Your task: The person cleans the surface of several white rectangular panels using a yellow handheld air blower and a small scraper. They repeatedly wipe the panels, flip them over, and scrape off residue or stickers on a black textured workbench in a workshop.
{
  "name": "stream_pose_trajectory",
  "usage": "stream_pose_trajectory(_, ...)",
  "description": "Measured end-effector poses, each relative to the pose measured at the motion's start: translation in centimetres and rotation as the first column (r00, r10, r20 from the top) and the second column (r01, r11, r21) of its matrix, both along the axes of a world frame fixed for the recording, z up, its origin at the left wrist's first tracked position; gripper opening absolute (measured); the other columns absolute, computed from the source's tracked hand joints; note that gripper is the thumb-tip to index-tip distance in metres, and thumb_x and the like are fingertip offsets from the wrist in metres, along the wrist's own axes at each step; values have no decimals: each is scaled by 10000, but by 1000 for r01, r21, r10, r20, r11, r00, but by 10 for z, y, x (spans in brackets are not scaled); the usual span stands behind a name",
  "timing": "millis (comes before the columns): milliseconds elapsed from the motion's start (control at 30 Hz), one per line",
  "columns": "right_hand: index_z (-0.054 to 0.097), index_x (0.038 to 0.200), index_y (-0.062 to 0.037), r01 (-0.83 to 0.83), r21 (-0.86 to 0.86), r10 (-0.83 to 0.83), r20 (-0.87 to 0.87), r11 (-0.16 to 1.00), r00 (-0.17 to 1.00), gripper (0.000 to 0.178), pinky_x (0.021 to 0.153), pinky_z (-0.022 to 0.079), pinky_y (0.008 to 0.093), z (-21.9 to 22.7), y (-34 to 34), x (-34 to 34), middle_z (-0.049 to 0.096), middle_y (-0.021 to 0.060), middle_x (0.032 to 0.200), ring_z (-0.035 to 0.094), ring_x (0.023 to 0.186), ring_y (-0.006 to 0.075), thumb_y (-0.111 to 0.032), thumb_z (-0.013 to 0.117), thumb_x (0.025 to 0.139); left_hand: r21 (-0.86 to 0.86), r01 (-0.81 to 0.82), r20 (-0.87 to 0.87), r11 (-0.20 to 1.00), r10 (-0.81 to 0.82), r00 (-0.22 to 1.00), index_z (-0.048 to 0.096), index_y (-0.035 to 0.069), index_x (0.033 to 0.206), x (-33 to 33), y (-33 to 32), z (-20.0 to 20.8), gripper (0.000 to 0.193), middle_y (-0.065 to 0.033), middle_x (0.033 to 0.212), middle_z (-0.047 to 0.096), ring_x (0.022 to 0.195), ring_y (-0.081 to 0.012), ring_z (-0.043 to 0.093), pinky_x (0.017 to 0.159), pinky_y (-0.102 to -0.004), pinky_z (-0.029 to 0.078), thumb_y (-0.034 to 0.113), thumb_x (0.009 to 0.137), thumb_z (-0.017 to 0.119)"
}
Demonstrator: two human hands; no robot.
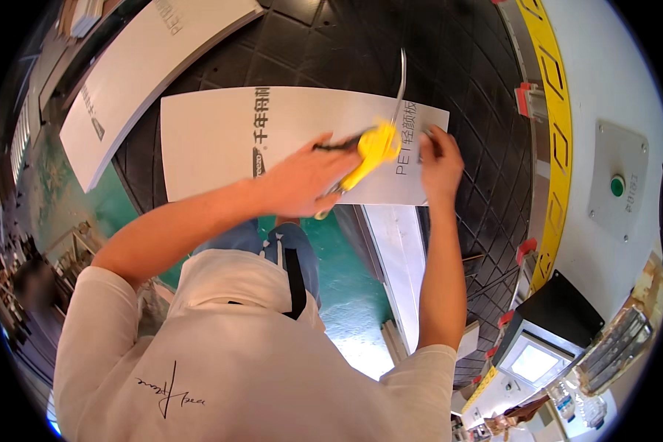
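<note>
The left hand (302, 180) is curled around a yellow-bodied hand tool (372, 151), fingers wrapped over its handle. The tool's long axis runs on a slant, its lower end by the near edge of the white panel (214, 140) and its yellow head angled up and away toward the panel's far right corner. From that head a thin grey hose or wire (400, 81) rises away over the black mat (361, 51) — a dark lever or nozzle juts leftward from the head, though its tip is blurred.

The right hand (440, 158) lies just right of the tool, fingers close together and pressed flat on the panel's right end, pinning it down.

The white panel lies across the black ribbed mat, long axis left to right, dark print on its face. Beyond its left end a second white panel (140, 74) lies slantwise. Right of the panel a yellow strip (556, 132) edges the mat, then a white machine housing with a green button (617, 185). Below the panel's right end sits a small lit screen (532, 362).
</note>
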State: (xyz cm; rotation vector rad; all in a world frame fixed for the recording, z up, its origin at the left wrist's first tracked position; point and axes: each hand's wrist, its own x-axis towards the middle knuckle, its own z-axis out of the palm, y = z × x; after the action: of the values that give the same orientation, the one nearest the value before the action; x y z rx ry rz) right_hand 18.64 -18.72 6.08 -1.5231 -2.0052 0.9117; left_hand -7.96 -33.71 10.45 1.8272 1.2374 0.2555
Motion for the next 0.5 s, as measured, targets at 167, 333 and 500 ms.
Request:
stream_pose_trajectory(167,725,1049,-49,-165,104,171,-49,981,984,158,715,543,385,-12,-2,-60,652,101,888,674,782,302,-86,729,895,436,-188,-23,880,220,975,390,21,1560,-15,53,-34,782,-207,1668,329,1558,-375,295,1285,-561,159,314,895,679)
stream_pose_trajectory(333,725,996,-92,-100,333,53,148,938,988,88,726,556,430,-26,54,-18,669,91,895,680,789,307,-135,730,919,457,-111,-261,882,253,931,451,98,1540,-12,56,-46,746,-158,1683,329,1578,-342,256,1291,-549,155,466,925,658)
stream_pose_trajectory(500,756,997,-41,-31,222,-25,243,975,970,108,726,542,409,-14,112,47,699,99,903,689,801,291,-107,737,913,445,-136,-264,885,274,925,478,98,1519,-7,56,-48,722,-143,1677,344,1578,-327,259,1285,-544,179,478,931,654)
